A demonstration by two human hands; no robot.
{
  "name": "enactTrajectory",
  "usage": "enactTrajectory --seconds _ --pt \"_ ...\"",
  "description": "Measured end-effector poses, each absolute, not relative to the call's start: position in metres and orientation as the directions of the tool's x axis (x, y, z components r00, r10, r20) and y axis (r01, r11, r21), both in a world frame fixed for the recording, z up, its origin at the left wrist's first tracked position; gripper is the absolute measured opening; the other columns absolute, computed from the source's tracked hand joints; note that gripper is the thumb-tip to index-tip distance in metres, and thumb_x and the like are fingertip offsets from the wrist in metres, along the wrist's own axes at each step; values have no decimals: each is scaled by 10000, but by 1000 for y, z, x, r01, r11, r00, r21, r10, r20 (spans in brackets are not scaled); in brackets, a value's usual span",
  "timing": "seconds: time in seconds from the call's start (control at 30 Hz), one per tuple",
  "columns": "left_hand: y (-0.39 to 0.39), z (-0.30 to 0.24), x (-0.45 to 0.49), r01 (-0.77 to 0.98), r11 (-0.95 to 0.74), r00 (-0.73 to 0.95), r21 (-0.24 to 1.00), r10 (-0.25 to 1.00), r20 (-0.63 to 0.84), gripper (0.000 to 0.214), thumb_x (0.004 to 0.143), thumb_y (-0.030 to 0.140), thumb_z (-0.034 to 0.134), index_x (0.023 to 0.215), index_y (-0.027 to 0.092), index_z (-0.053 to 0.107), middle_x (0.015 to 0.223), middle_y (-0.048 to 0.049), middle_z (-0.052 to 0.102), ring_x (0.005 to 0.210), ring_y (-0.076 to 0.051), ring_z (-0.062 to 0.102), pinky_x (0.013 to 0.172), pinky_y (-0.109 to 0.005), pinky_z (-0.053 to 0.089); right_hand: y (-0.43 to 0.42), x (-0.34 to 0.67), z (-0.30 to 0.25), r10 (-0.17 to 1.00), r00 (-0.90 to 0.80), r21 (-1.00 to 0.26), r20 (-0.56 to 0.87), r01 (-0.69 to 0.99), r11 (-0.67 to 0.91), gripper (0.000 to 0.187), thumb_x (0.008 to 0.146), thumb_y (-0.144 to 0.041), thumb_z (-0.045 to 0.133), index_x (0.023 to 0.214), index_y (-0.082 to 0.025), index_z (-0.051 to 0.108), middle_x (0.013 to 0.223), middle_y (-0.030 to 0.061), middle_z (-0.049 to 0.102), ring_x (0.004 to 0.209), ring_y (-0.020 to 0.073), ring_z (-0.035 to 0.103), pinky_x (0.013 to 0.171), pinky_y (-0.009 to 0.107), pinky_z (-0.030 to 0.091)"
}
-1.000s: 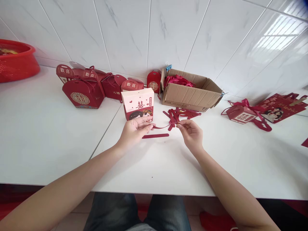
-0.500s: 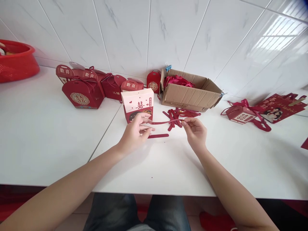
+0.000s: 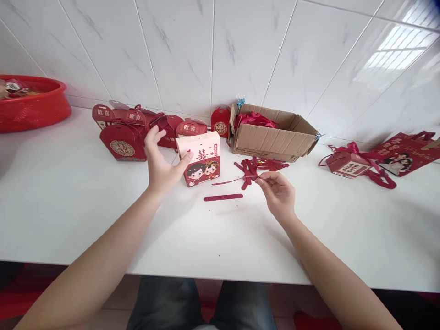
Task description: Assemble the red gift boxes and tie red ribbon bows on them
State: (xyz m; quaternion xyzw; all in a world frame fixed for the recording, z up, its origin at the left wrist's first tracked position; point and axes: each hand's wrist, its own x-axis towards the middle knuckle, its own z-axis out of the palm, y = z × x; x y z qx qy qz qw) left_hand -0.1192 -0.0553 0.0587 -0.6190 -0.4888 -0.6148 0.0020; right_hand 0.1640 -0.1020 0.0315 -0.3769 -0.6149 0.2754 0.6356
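While the right hand [image 3: 277, 190] pinches a red strip [image 3: 227, 182] by one end — long way pointing left, toward the standing box [image 3: 201, 158] — the nearer left hand [image 3: 161, 167] spreads wide at the box's left side.

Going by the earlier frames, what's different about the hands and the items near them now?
The left hand has let go of the thin red strip and moved left, opening beside the pink-topped box; whether its thumb touches the box is unclear. The strip's left end now hangs free. Unchanged: the right hand pinches the strip, and the loose strip lies on the table.
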Motion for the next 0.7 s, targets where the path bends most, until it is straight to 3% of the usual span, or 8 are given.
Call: enactTrajectory --seconds 0.1,0.23,0.37,0.5,0.6,0.7 --pt "-38 54 -126 387 -526 -159 757 771 617 921 656 367 809 1400 262 277 1304 -137 564 1244 -313 527 1065 -562 395 -105 162 32 819 9 -815 574 102 570 69 849 -280 667 863 -226 627 821 24 644 762 151 647 718 322 558" --pt "-45 50 -111 192 -547 -93 815 817 570 774 720 359 762 1367 230 357 1114 -106 666 1020 -260 663 887 -438 559 -111 158 33 796 -190 -794 575 105 599 20 869 -216 637 860 -229 625 829 26 658 811 154 634 753 324 537" --pt "-74 53 -89 154 -562 15 813 824 567 754 764 319 728 1415 259 352 983 -51 688 821 -187 681 739 -331 597 -124 151 40 773 -283 -793 568 64 606 35 862 -197 645 856 -228 629 808 22 670 779 147 634 699 300 538" --pt "-98 60 -75 226 -561 112 796 827 551 343 791 294 686 1112 195 616 1022 -62 682 807 -164 662 698 -270 578 -138 143 48 764 -264 -776 589 80 626 17 856 -202 647 851 -214 636 807 32 684 654 124 620 558 262 535" --pt "-105 66 -71 236 -535 154 811 845 512 248 790 275 683 1016 180 650 959 -54 693 800 -161 659 694 -256 563 -145 139 52 707 -241 -698 664 139 703 51 860 -163 626 864 -211 644 825 42 703 648 127 645 490 237 523" --pt "-107 70 -69 248 -530 150 811 848 508 200 781 300 705 943 187 675 955 -55 687 876 -180 658 791 -293 556 -148 136 57 607 -224 -563 763 233 793 122 850 -105 618 874 -221 646 810 38 724 749 157 693 536 248 551"
